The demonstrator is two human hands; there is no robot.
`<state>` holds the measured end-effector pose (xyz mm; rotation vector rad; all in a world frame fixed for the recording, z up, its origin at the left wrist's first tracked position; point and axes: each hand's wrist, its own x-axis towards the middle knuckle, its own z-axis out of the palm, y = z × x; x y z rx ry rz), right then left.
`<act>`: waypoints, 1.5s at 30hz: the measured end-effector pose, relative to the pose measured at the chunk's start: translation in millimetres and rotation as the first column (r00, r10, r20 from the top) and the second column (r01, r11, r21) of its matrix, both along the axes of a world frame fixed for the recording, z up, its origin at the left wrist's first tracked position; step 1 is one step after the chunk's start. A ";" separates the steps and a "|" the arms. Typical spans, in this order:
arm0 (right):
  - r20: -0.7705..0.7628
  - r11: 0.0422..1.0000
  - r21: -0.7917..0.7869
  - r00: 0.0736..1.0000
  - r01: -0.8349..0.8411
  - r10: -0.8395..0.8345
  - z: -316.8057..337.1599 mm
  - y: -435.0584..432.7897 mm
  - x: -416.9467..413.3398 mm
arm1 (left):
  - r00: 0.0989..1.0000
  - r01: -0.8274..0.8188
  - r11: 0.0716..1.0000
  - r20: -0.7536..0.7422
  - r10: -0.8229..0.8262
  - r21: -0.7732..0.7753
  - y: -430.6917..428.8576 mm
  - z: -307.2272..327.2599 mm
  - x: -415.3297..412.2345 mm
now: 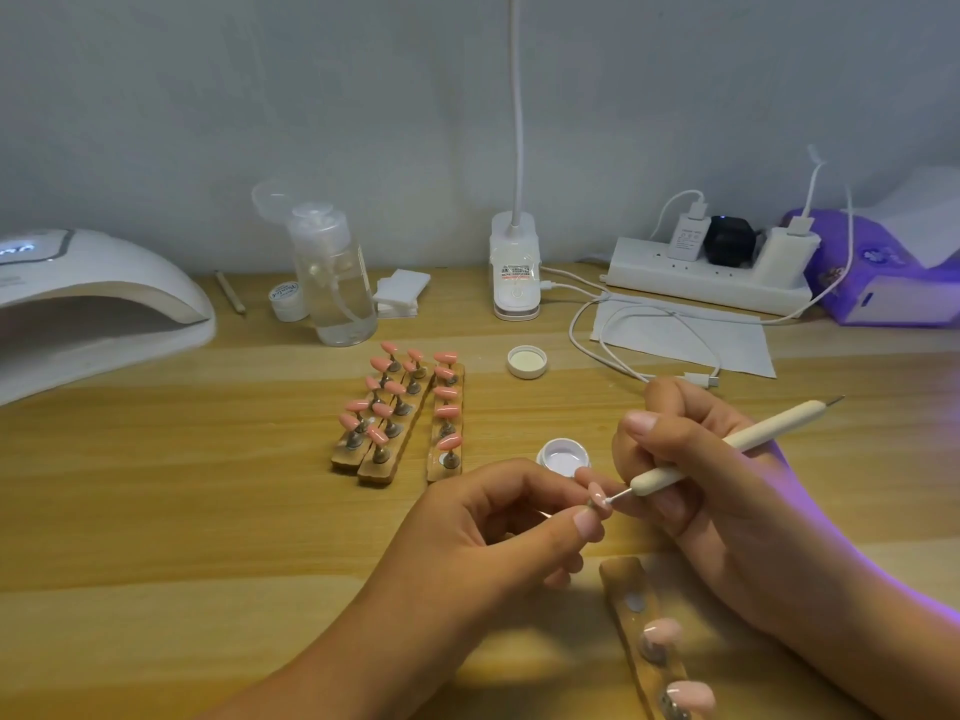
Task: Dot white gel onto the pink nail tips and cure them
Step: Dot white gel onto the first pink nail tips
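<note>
L hand pinches pink tip, R hand holds tool (white) on it.

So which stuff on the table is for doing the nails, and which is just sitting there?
For the job: dotting tool in the right hand, pink nail tip in the left hand, open gel pot, racks of pink tips, curing lamp.
Just lying about: pump bottle, power strip, cotton pads, wooden stick.

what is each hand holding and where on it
The left hand pinches one pink nail tip by its base; the right hand grips the white dotting pen low on its shaft, near the metal tip.
</note>
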<state>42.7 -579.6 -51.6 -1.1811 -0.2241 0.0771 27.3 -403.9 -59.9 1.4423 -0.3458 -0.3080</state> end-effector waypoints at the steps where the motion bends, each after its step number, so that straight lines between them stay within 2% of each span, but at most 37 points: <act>1: 0.002 1.000 -0.005 1.000 -0.004 0.004 -0.4 -0.1 0.3 | 1.000 0.003 1.000 0.000 -0.003 -0.001 0.0 0.2 0.0; 10: -0.049 1.000 0.011 0.999 0.002 -0.001 2.6 0.9 0.4 | 1.000 0.007 1.000 0.000 -0.007 0.001 0.3 0.3 1.1; 16: -0.106 0.994 0.098 0.994 0.039 -0.028 2.1 -2.3 7.3 | 0.999 0.032 0.999 0.003 -0.032 -0.001 -0.6 0.7 0.8; 18: -0.045 0.994 0.062 0.995 0.088 -0.085 1.0 -5.1 11.4 | 0.999 0.047 0.999 -0.006 -0.047 0.007 -0.7 0.5 0.6; 20: 0.049 0.993 -0.050 0.993 0.108 -0.106 0.7 -8.8 14.9 | 0.998 0.058 0.998 -0.010 -0.057 0.034 -0.3 0.3 0.3; 22: 0.055 0.990 -0.088 0.993 0.107 -0.103 1.4 -12.2 18.3 | 0.998 0.067 0.996 -0.006 -0.066 0.066 0.6 0.2 -0.1; 24: -0.020 0.995 -0.006 0.995 0.101 -0.102 1.9 -12.9 21.5 | 0.998 0.065 0.994 -0.004 -0.064 0.085 1.5 -0.2 0.0; 27: -0.178 0.972 0.217 0.983 0.086 -0.047 2.2 -11.8 23.3 | 0.997 0.076 0.992 -0.011 -0.075 0.100 1.0 -0.3 -0.3; 30: -0.327 0.879 0.465 0.943 0.103 0.063 3.7 -14.9 26.4 | 0.997 0.079 0.989 0.010 -0.081 0.126 0.0 -0.6 -0.5; 32: -0.392 0.813 0.564 0.914 0.147 0.106 4.6 -19.1 28.2 | 0.996 0.052 0.987 0.065 -0.062 0.150 -0.8 -0.5 -0.6; 35: -0.423 0.780 0.596 0.900 0.192 0.102 4.5 -23.2 30.8 | 0.993 0.024 0.981 0.112 -0.046 0.192 -1.3 0.7 -0.9; 45: -0.433 0.780 0.593 0.896 0.199 0.100 4.5 -24.6 32.3 | 0.991 0.115 0.974 0.038 -0.125 0.195 -0.6 -0.9 -1.0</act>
